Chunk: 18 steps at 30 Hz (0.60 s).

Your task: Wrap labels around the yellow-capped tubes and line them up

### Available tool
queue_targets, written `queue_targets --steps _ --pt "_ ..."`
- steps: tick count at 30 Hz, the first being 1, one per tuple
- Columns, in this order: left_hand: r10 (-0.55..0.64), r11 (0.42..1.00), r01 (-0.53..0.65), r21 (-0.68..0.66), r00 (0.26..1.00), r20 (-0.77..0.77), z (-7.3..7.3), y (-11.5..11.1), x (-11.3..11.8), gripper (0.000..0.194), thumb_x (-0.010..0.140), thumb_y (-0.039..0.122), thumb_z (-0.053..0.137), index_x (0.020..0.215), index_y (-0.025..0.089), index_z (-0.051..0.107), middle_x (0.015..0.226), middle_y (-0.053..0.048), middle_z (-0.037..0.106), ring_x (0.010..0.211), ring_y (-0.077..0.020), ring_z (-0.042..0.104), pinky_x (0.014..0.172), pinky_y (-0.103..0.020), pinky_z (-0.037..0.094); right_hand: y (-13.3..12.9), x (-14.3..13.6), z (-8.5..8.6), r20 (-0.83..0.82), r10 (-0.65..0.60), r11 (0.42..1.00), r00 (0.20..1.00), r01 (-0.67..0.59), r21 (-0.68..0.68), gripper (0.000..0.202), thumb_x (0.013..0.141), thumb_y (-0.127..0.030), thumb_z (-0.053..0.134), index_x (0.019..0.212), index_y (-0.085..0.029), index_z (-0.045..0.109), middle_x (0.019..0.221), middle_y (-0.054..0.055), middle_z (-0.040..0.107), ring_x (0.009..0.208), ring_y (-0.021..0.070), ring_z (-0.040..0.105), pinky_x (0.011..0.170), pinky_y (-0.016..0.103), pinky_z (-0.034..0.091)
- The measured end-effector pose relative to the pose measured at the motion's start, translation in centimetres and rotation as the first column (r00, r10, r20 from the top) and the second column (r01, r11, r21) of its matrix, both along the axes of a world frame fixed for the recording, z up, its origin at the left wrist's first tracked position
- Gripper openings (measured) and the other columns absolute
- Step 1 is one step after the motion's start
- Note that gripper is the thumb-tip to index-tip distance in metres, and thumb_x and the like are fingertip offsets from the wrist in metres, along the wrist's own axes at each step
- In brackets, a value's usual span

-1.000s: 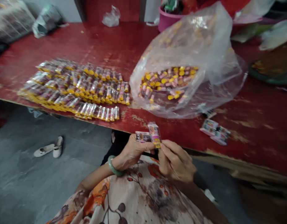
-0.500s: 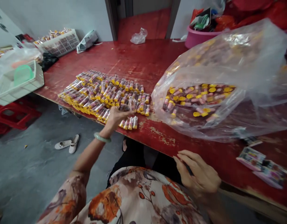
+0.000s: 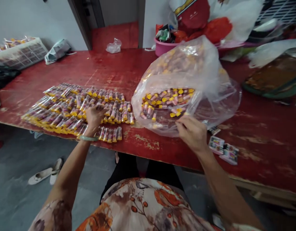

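Note:
Rows of small clear tubes with yellow caps and pinkish contents (image 3: pixel 66 109) lie stacked on the red table. My left hand (image 3: pixel 94 118), with a pale green bangle at the wrist, is over their front part. Its fingers are curled, and what they hold, if anything, is hard to make out. A short front row of tubes (image 3: pixel 111 134) lies just right of that wrist. To the right, a big clear plastic bag (image 3: pixel 210 106) lies open toward me with loose capped tubes (image 3: pixel 167 98) inside. My right hand (image 3: pixel 192 131) is closed at the bag's front edge, fingertips pinched together on the film.
Small printed packs (image 3: pixel 223 149) lie right of my right hand. Behind the bag stands a pink basin (image 3: pixel 162 48) full of bags. A white basket (image 3: pixel 23 53) of tubes is at the far left, and a crumpled clear bag (image 3: pixel 113 46) lies at the back.
My right hand has moved from the table's front edge up to the bag's front edge. My left hand has shifted back and left over the tube rows. The view has turned right.

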State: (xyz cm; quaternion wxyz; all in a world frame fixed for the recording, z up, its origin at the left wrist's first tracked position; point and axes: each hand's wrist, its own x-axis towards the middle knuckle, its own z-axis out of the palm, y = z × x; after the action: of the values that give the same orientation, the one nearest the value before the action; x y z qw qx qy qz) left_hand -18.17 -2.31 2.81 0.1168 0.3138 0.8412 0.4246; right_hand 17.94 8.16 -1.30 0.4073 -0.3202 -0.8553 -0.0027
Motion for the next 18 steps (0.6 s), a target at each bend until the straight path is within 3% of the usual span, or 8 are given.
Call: queue_targets --steps 2,3,5,7,9,12,15,18 --pt "-0.011 0.940 -0.092 0.330 0.955 0.296 0.4 -1.7 2.0 0.028 0.067 0.035 0.078 0.066 0.015 0.058 0.063 0.002 0.056 0.061 -0.0109 0.051 0.055 -0.020 0.041 4.4 -0.7 -0.6 0.249 -0.131 0.981 0.960 0.161 -0.106 0.021 0.087 -0.015 0.046 0.087 -0.015 0.068 0.095 0.013 0.069 0.092 0.0238 0.065 0.078 0.034 0.049" --pt "-0.064 0.903 -0.151 0.403 0.879 0.473 0.5 -2.5 3.4 0.027 0.068 0.033 0.079 0.070 0.015 0.060 0.066 0.001 0.058 0.058 -0.0089 0.051 0.053 -0.019 0.042 6.2 -1.3 -1.0 0.344 -0.157 0.963 0.926 0.220 -0.153 0.022 0.085 -0.016 0.047 0.089 -0.014 0.068 0.100 0.015 0.069 0.095 0.0260 0.064 0.079 0.035 0.049" --pt "-0.193 0.893 -0.214 0.395 0.610 0.768 0.4 -4.1 6.4 0.022 0.070 0.029 0.078 0.078 0.014 0.063 0.073 -0.001 0.063 0.058 -0.0082 0.054 0.053 -0.019 0.047 8.7 -2.5 -1.8 0.419 -0.151 0.944 0.895 0.257 -0.209 0.022 0.080 -0.015 0.051 0.092 -0.011 0.068 0.106 0.019 0.067 0.097 0.0299 0.063 0.077 0.037 0.048" --pt "-0.264 0.913 -0.226 0.340 0.308 0.914 -0.1 -5.3 9.4 0.014 0.075 0.022 0.073 0.081 0.012 0.065 0.075 -0.004 0.066 0.063 -0.0114 0.061 0.060 -0.023 0.054 9.7 -3.4 -2.4 0.416 -0.124 0.941 0.901 0.241 -0.239 0.027 0.073 -0.013 0.054 0.097 -0.009 0.067 0.108 0.021 0.067 0.099 0.0329 0.062 0.076 0.039 0.048" --pt "-0.288 0.928 -0.200 0.314 0.149 0.946 -0.7 -5.8 11.8 0.011 0.074 0.012 0.071 0.084 0.009 0.067 0.077 -0.008 0.069 0.069 -0.0148 0.066 0.067 -0.026 0.057 9.5 -3.6 -2.6 0.411 -0.126 0.936 0.903 0.245 -0.251 0.036 0.071 -0.012 0.053 0.105 -0.006 0.065 0.108 0.024 0.066 0.098 0.0355 0.062 0.076 0.043 0.048" --pt "-0.317 0.926 -0.160 0.341 0.158 0.935 -1.4 -6.0 14.0 0.019 0.069 0.010 0.077 0.085 0.008 0.068 0.085 -0.010 0.072 0.073 -0.0184 0.070 0.070 -0.029 0.059 7.2 -2.4 -2.1 0.129 -0.141 0.900 0.981 0.182 -0.396 0.040 0.074 -0.020 0.053 0.112 -0.008 0.062 0.098 0.020 0.067 0.091 0.0345 0.064 0.075 0.048 0.049" --pt "-0.361 0.915 -0.114 0.388 0.200 0.911 -1.6 -5.7 15.4 0.028 0.064 0.020 0.085 0.085 0.011 0.069 0.084 -0.008 0.073 0.070 -0.0193 0.071 0.068 -0.031 0.059 2.2 -1.3 -1.0 -0.284 -0.038 0.789 0.958 -0.145 -0.597 0.030 0.079 -0.028 0.050 0.104 -0.017 0.061 0.083 0.007 0.065 0.074 0.0228 0.066 0.065 0.038 0.054" --pt "-0.351 0.924 -0.090 0.372 0.192 0.917 -1.9 -5.1 16.6 0.036 0.057 0.023 0.089 0.086 0.013 0.070 0.077 -0.003 0.072 0.062 -0.0161 0.068 0.063 -0.029 0.058 -4.0 -2.0 -0.2 -0.662 0.017 0.441 0.750 -0.600 -0.668 0.018 0.076 -0.025 0.057 0.092 -0.018 0.060 0.085 0.002 0.063 0.060 0.0142 0.062 0.054 0.029 0.053"
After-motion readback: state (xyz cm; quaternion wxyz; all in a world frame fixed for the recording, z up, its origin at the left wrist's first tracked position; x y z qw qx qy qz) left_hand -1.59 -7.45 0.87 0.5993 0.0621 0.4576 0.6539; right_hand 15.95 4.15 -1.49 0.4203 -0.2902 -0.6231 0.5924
